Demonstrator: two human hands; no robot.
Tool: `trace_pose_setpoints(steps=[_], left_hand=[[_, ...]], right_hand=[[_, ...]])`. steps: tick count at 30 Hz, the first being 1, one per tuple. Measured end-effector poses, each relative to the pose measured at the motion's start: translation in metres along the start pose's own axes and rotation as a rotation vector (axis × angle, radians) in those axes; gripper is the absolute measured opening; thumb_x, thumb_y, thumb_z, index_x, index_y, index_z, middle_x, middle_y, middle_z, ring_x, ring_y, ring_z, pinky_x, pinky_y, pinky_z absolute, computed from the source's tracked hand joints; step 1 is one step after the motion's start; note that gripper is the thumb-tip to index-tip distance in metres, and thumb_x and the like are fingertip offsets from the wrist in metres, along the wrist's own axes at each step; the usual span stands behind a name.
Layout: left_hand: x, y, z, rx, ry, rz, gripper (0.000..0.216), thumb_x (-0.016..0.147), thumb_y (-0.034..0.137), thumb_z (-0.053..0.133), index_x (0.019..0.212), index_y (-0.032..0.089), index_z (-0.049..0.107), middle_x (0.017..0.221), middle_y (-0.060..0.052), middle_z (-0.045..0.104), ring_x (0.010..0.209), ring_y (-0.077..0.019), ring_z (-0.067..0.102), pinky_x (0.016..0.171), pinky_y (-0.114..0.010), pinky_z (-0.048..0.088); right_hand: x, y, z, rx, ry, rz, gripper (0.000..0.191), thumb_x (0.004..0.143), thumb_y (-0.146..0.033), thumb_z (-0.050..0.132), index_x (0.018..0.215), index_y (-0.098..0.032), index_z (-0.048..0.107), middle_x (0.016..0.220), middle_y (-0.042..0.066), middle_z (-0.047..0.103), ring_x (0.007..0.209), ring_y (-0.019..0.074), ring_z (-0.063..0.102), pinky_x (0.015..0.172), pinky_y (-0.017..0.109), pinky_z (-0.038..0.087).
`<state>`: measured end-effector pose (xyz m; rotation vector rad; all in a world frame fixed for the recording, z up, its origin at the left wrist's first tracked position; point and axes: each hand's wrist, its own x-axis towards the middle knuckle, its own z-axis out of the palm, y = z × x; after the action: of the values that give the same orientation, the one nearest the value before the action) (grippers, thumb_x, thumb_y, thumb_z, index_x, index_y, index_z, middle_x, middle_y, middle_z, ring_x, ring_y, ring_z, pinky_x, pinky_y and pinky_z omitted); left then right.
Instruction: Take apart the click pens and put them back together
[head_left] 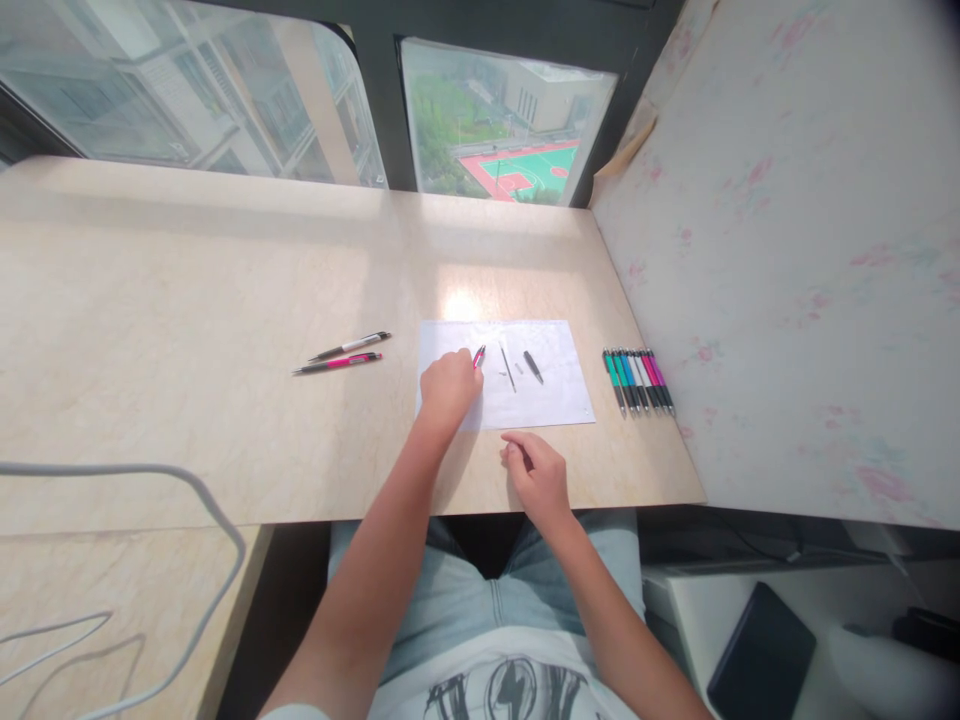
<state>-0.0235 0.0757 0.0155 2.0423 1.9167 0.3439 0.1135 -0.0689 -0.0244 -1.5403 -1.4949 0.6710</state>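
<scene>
A sheet of white paper [555,405] lies on the desk in front of me. My left hand [448,388] is over its left part, fingers closed on a pink pen piece [478,356] whose end sticks out past them. Beside it on the paper are a thin dark refill [508,366], a dark grip section of a pen [533,367] and some tiny parts too small to name. Below the paper's near edge, my right hand [538,478] rests loosely curled, index finger reaching out and a gap by the thumb. Nothing shows in it.
Two pens, one white and grey [350,346], one pink and black [337,363], lie to the left. A row of several coloured pens [637,382] lies at right by the patterned wall [795,260]. A grey cable [202,490] loops at lower left. Windows [510,120] border the desk's back.
</scene>
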Motion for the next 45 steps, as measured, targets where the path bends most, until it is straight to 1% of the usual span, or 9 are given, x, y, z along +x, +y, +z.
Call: trace_pose_setpoints(steps=[4, 8, 12, 18, 23, 28, 34, 39, 45], left_hand=[[-0.010, -0.008, -0.002, -0.510, 0.017, 0.047, 0.016, 0.085, 0.032, 0.059, 0.075, 0.019, 0.061, 0.073, -0.006, 0.067, 0.069, -0.0202, 0.062, 0.066, -0.032, 0.045], [-0.035, -0.008, 0.003, -1.234, -0.134, 0.018, 0.023, 0.083, 0.040, 0.065, 0.085, 0.018, 0.061, 0.078, -0.004, 0.068, 0.068, -0.0151, 0.063, 0.066, -0.029, 0.049], [-0.051, -0.006, 0.015, -1.526, -0.120, -0.057, 0.023, 0.079, 0.035, 0.073, 0.088, 0.017, 0.062, 0.090, -0.006, 0.071, 0.076, -0.0135, 0.064, 0.074, -0.029, 0.051], [-0.051, -0.010, 0.021, -1.653, -0.105, -0.214, 0.027, 0.078, 0.036, 0.075, 0.094, 0.018, 0.063, 0.098, -0.006, 0.071, 0.082, -0.0118, 0.066, 0.078, -0.027, 0.052], [-0.052, -0.012, 0.021, -1.729, -0.141, -0.232, 0.029, 0.077, 0.033, 0.077, 0.097, 0.018, 0.063, 0.102, -0.005, 0.071, 0.083, -0.0107, 0.066, 0.078, -0.025, 0.051], [-0.055, -0.009, 0.021, -1.752, -0.174, -0.230, 0.030, 0.076, 0.031, 0.079, 0.097, 0.017, 0.064, 0.100, -0.006, 0.071, 0.084, -0.0123, 0.066, 0.078, -0.026, 0.051], [-0.056, -0.005, 0.019, -1.777, -0.197, -0.210, 0.029, 0.075, 0.030, 0.080, 0.094, 0.016, 0.064, 0.093, -0.005, 0.070, 0.084, -0.0132, 0.065, 0.080, -0.027, 0.049], [-0.057, -0.005, 0.017, -1.794, -0.195, -0.203, 0.028, 0.074, 0.030, 0.081, 0.093, 0.016, 0.065, 0.093, -0.006, 0.071, 0.085, -0.0144, 0.065, 0.082, -0.029, 0.049], [-0.058, -0.006, 0.020, -1.828, -0.243, -0.186, 0.032, 0.075, 0.026, 0.080, 0.103, 0.015, 0.068, 0.095, -0.008, 0.072, 0.088, -0.0157, 0.066, 0.086, -0.031, 0.048]], right_hand=[[0.000, -0.001, 0.000, 0.013, 0.000, 0.004, 0.025, 0.091, -0.022, 0.047, 0.098, -0.020, 0.071, 0.083, 0.004, 0.074, 0.073, 0.0174, 0.070, 0.071, 0.031, 0.057], [0.002, -0.004, -0.002, 0.047, -0.001, 0.042, 0.024, 0.091, -0.024, 0.048, 0.099, -0.021, 0.071, 0.082, 0.003, 0.074, 0.073, 0.0175, 0.070, 0.071, 0.030, 0.056], [0.014, -0.008, -0.010, 0.006, -0.009, 0.057, 0.024, 0.093, -0.027, 0.050, 0.102, -0.021, 0.071, 0.087, 0.004, 0.074, 0.073, 0.0177, 0.068, 0.069, 0.030, 0.055], [0.071, -0.006, -0.017, -0.427, -0.019, -0.106, 0.023, 0.091, -0.023, 0.053, 0.103, -0.021, 0.073, 0.090, 0.006, 0.070, 0.076, 0.0188, 0.063, 0.070, 0.031, 0.048], [0.110, -0.002, -0.005, -0.601, -0.064, -0.113, 0.023, 0.090, -0.022, 0.057, 0.107, -0.023, 0.072, 0.093, 0.006, 0.066, 0.082, 0.0200, 0.062, 0.062, 0.028, 0.042], [0.117, -0.002, 0.005, -0.704, -0.114, -0.083, 0.021, 0.091, -0.023, 0.058, 0.107, -0.023, 0.072, 0.097, 0.007, 0.067, 0.080, 0.0193, 0.062, 0.059, 0.028, 0.038], [0.118, -0.007, 0.006, -0.757, -0.150, -0.058, 0.017, 0.092, -0.024, 0.056, 0.092, -0.022, 0.073, 0.096, 0.007, 0.067, 0.082, 0.0191, 0.061, 0.063, 0.028, 0.040], [0.111, -0.006, -0.001, -0.474, -0.117, -0.083, 0.017, 0.091, -0.022, 0.055, 0.090, -0.019, 0.071, 0.094, 0.008, 0.070, 0.086, 0.0201, 0.064, 0.075, 0.031, 0.046], [0.076, -0.008, -0.009, 0.191, -0.021, 0.176, 0.019, 0.083, -0.036, 0.066, 0.090, -0.019, 0.072, 0.085, 0.005, 0.073, 0.079, 0.0196, 0.068, 0.075, 0.032, 0.053]])
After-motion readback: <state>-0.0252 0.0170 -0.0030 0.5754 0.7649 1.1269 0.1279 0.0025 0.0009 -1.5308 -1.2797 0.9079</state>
